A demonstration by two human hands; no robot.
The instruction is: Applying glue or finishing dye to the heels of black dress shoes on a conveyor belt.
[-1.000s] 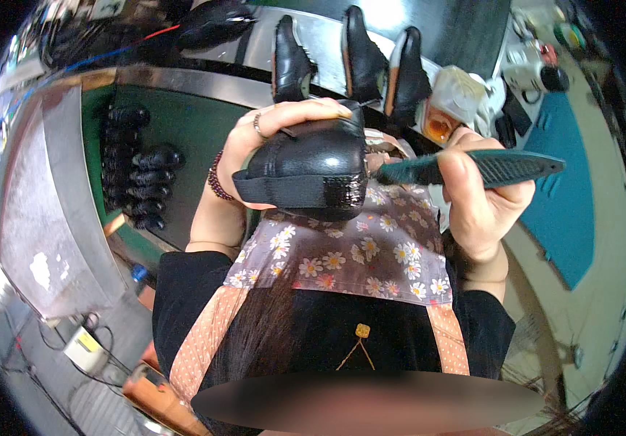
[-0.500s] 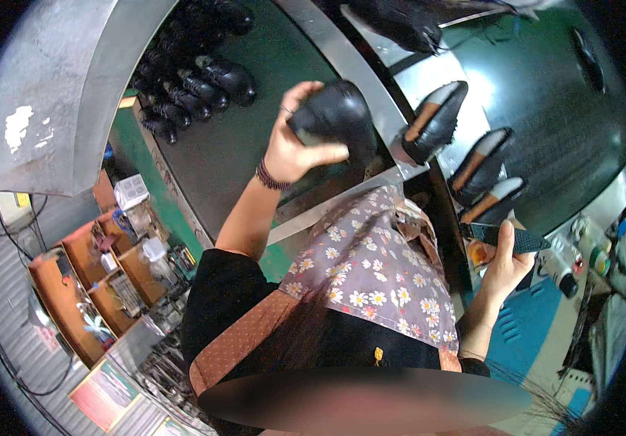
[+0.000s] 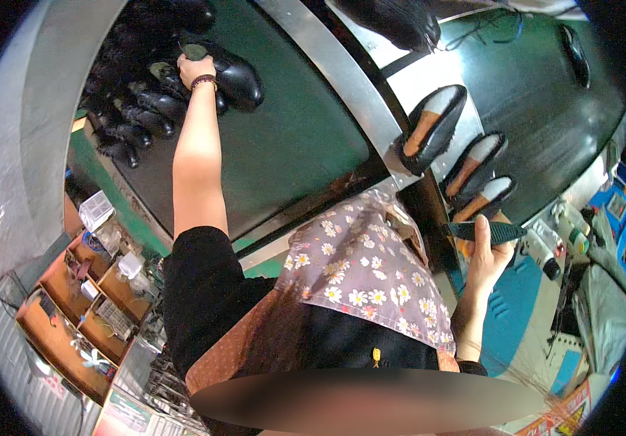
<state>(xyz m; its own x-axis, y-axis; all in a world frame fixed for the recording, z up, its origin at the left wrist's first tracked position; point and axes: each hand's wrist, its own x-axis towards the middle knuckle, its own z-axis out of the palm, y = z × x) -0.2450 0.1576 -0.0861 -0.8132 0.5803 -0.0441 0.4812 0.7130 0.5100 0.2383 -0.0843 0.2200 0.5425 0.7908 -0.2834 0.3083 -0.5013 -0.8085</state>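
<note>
Stretched far forward to the left, my left hand [image 3: 195, 70] is closed on the heel end of a black shoe [image 3: 240, 81], whose rounded toe points right. The shoe is at the edge of a group of similar black shoes [image 3: 154, 116] on the dark green surface; whether it rests there fully I cannot tell. On the right, my right hand [image 3: 489, 251] is wrapped round a dark, ribbed, tapered handle-like piece [image 3: 502, 232], its thumb on top. Close beyond that hand lie several black shoe uppers, the nearest one [image 3: 489, 195] showing its tan and grey underside.
A metal rail [image 3: 353, 83] divides the left surface [image 3: 295, 138] from the dark green surface [image 3: 538, 109] at right. A larger black upper [image 3: 435, 129] sits by the rail's near end. Bottles [image 3: 543, 254] stand right of my right hand. Wooden shelving [image 3: 62, 327] is low on the left.
My left hand has carried the black shoe forward and left to the group of shoes. My right hand has kept the ribbed piece and shifted slightly left.
</note>
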